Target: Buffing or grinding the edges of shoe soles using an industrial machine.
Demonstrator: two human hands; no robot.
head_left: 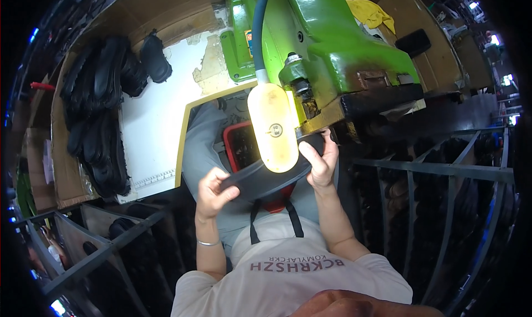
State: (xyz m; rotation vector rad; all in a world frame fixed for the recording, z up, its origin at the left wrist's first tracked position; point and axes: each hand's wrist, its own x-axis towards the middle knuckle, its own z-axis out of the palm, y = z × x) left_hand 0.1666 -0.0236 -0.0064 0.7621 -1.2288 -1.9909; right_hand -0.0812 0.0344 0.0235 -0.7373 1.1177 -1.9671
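Note:
My left hand (pixel 213 195) grips one end of a long, dark shoe sole (pixel 252 183), its thumb lying along the top. At the other end my right hand (pixel 320 163) pinches the sole with thumb and fingers, close under the head of a green machine (pixel 346 45). The sole is held above my lap, slightly tilted, its right end higher. A glowing yellow lamp (pixel 273 142) on a dark flexible hose hangs over the sole and hides its middle. Where the sole meets the machine's working edge cannot be made out clearly.
Several black soles (pixel 102 84) lie piled in a cardboard tray at the left of the white table (pixel 158 115). Below the machine, between my legs, sits a red bin (pixel 229 142). Metal racks (pixel 443 170) flank me. A yellow cloth (pixel 372 15) lies at the back right.

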